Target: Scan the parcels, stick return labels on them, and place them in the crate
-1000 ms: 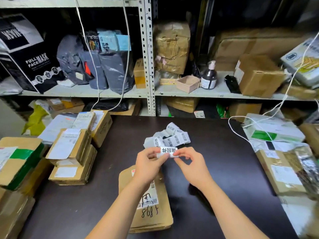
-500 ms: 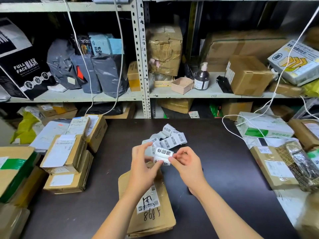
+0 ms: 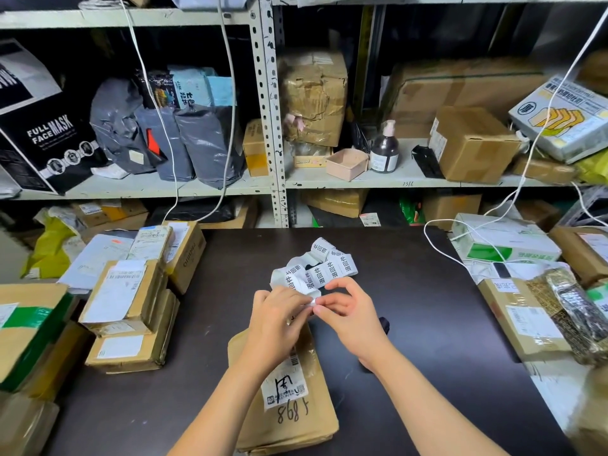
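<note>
A flat brown paper parcel [image 3: 296, 419] lies on the dark table [image 3: 427, 324] in front of me, with a white shipping label and "868" handwritten on it. Above its far end both hands work a white return label [image 3: 311, 299]. My left hand [image 3: 276, 320] pinches the label from the left, and my right hand [image 3: 348, 311] pinches its corner between thumb and forefinger. A crumpled strip of more return labels [image 3: 324, 268] lies just beyond my fingers. No crate is in view.
Stacked cardboard parcels [image 3: 128, 311] sit at the table's left edge, and more parcels [image 3: 526, 317] crowd the right side. White cables [image 3: 441, 251] trail over the right rear of the table. Metal shelving [image 3: 273, 126] full of boxes and bags stands behind.
My hands have dropped slightly toward the parcel and closed together. The printed label, earlier held flat between them, is now mostly hidden behind my left fingers.
</note>
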Action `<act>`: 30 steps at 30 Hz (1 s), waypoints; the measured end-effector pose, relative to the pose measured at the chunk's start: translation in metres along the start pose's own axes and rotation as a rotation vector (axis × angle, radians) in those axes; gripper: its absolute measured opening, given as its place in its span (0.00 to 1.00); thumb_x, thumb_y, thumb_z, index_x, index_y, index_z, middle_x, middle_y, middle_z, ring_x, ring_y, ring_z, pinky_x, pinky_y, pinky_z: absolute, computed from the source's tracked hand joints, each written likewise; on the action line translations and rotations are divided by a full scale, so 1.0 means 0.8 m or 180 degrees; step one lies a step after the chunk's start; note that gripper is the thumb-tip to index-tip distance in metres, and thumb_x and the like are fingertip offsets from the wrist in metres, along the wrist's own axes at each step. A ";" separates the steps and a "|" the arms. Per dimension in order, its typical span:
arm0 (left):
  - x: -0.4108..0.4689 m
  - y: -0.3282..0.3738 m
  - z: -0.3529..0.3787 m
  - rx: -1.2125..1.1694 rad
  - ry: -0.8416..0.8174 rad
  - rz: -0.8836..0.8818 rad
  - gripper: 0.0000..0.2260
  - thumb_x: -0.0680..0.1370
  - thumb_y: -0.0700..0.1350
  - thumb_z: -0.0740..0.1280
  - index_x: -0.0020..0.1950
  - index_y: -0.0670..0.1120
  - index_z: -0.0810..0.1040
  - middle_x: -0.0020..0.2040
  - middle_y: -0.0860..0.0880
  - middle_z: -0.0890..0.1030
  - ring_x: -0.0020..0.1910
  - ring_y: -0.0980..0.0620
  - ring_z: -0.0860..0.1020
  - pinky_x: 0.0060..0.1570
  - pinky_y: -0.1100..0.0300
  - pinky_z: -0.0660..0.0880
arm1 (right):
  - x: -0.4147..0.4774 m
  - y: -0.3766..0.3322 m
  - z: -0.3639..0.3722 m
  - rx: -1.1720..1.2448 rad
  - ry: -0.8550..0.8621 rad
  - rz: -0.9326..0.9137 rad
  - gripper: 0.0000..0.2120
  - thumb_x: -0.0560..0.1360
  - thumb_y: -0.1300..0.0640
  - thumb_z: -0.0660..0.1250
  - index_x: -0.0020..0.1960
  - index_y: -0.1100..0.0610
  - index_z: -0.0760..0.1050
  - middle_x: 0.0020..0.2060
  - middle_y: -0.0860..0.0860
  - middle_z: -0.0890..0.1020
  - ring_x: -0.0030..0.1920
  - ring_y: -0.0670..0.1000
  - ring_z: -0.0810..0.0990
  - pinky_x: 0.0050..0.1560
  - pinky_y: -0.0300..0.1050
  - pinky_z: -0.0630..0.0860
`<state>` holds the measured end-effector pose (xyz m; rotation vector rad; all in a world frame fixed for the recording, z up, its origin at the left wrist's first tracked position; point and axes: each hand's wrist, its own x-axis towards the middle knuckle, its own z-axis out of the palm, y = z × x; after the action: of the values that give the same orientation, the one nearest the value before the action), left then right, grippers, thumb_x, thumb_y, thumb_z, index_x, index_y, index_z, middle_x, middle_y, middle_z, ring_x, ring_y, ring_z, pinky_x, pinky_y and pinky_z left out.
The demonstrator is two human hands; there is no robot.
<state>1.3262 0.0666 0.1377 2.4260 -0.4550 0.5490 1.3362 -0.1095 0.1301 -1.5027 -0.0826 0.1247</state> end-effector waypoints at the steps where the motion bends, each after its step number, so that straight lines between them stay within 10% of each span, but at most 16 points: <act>1: 0.001 0.001 -0.001 -0.0049 -0.0030 -0.0053 0.01 0.79 0.50 0.72 0.49 0.55 0.83 0.44 0.63 0.80 0.47 0.61 0.74 0.46 0.57 0.62 | 0.001 0.000 0.000 -0.0064 -0.0008 -0.0029 0.17 0.73 0.60 0.76 0.54 0.43 0.75 0.47 0.54 0.87 0.49 0.55 0.86 0.51 0.39 0.80; 10: 0.008 0.006 -0.010 -0.0856 -0.0332 -0.0924 0.04 0.79 0.50 0.72 0.45 0.57 0.85 0.47 0.63 0.84 0.57 0.59 0.77 0.63 0.54 0.60 | 0.009 -0.010 -0.005 -0.0619 -0.0160 -0.0272 0.14 0.76 0.61 0.72 0.52 0.43 0.73 0.45 0.50 0.86 0.48 0.55 0.84 0.47 0.39 0.77; 19: 0.017 0.015 -0.004 -0.1442 0.0372 -0.1592 0.09 0.81 0.44 0.68 0.41 0.54 0.80 0.45 0.60 0.81 0.51 0.54 0.78 0.60 0.42 0.72 | 0.016 0.001 -0.009 -0.0582 0.0210 -0.0209 0.17 0.76 0.66 0.71 0.45 0.44 0.75 0.43 0.51 0.85 0.45 0.50 0.83 0.48 0.38 0.78; 25: 0.027 -0.002 -0.012 -0.1732 0.1003 -0.1648 0.06 0.82 0.47 0.66 0.49 0.56 0.81 0.43 0.54 0.81 0.43 0.55 0.79 0.42 0.68 0.73 | 0.040 0.018 -0.046 -0.1066 0.0840 0.0176 0.09 0.76 0.68 0.67 0.46 0.55 0.76 0.43 0.53 0.83 0.47 0.54 0.82 0.48 0.40 0.77; 30: 0.026 -0.007 -0.020 -0.2072 0.0803 -0.1575 0.06 0.81 0.45 0.68 0.52 0.56 0.83 0.44 0.52 0.85 0.48 0.53 0.83 0.51 0.57 0.79 | 0.057 0.020 -0.063 -0.1764 0.1419 0.0599 0.06 0.75 0.64 0.70 0.49 0.55 0.79 0.46 0.49 0.83 0.50 0.52 0.82 0.44 0.37 0.74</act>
<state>1.3419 0.0772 0.1569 1.7216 0.0799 0.3972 1.3872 -0.1527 0.1097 -2.0562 0.4142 -0.0942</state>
